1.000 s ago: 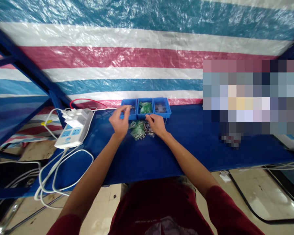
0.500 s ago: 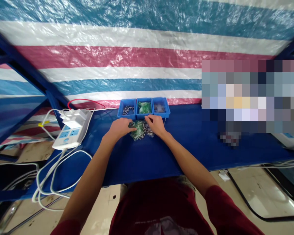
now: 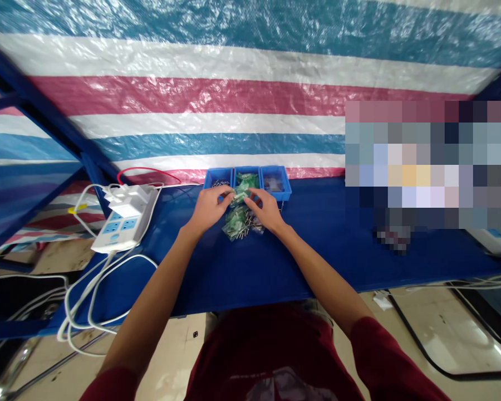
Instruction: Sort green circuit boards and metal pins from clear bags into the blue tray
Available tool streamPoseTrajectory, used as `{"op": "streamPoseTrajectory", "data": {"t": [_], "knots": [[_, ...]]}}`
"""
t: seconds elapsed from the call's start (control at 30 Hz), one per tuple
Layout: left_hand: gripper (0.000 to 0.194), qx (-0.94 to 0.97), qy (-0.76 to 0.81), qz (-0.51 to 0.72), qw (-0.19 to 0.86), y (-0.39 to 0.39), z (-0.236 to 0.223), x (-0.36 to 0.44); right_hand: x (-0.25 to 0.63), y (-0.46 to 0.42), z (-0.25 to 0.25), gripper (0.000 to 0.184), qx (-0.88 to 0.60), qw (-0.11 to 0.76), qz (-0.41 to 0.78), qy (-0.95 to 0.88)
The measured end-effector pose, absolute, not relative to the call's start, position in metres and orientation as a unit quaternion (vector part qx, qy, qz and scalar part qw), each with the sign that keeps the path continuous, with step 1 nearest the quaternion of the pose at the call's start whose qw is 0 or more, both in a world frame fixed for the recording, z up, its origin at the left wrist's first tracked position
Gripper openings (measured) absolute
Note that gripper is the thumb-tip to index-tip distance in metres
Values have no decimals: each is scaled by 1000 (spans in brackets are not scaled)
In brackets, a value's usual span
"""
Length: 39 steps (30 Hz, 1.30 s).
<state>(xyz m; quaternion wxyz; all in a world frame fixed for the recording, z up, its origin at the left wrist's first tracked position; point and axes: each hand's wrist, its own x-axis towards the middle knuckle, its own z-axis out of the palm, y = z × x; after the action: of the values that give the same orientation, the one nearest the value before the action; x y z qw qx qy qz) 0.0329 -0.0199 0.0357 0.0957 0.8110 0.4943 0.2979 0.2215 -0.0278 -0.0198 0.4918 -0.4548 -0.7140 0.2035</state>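
My left hand (image 3: 212,208) and my right hand (image 3: 268,211) face each other just in front of the blue bins. Between them a small green plastic bag (image 3: 239,196) is pinched at both sides by fingers and thumbs. Under it on the table lies a pile of green bags (image 3: 235,221), with loose metal screws or pins (image 3: 245,227) and a clear bag (image 3: 257,225) at its right. Behind stand the left bin (image 3: 209,177) with metal pieces, the middle bin (image 3: 234,174) with green bags, and the right bin (image 3: 284,194) with clear bags.
A white power strip (image 3: 119,236) with plugged-in adapters stands on the blue table (image 3: 242,273) at the left, its white cables (image 3: 92,289) looping over the edge. A striped plastic sheet (image 3: 217,100) hangs behind. The right side is pixelated.
Both hands have moved up from the pile towards the bins. A green bag is now held between them, raised off the pile, with the fingertips closer together.
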Motion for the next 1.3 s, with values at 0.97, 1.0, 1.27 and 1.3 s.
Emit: {"op": "streamPoseTrajectory", "data": {"t": [0.97, 1.0, 1.27, 1.3], "knots": [[43, 517, 367, 509, 582, -18, 0, 53, 233, -20, -28, 28, -404, 472, 181, -762], [43, 517, 370, 501, 587, -18, 1, 53, 233, -20, -27, 25, -411, 474, 178, -758], [40, 661, 414, 487, 393, -16, -2, 53, 229, -25, -18, 29, -473, 481, 230, -702], [37, 668, 412, 478, 395, -17, -2, 53, 229, -26, -18, 30, -471, 482, 249, -695]]}}
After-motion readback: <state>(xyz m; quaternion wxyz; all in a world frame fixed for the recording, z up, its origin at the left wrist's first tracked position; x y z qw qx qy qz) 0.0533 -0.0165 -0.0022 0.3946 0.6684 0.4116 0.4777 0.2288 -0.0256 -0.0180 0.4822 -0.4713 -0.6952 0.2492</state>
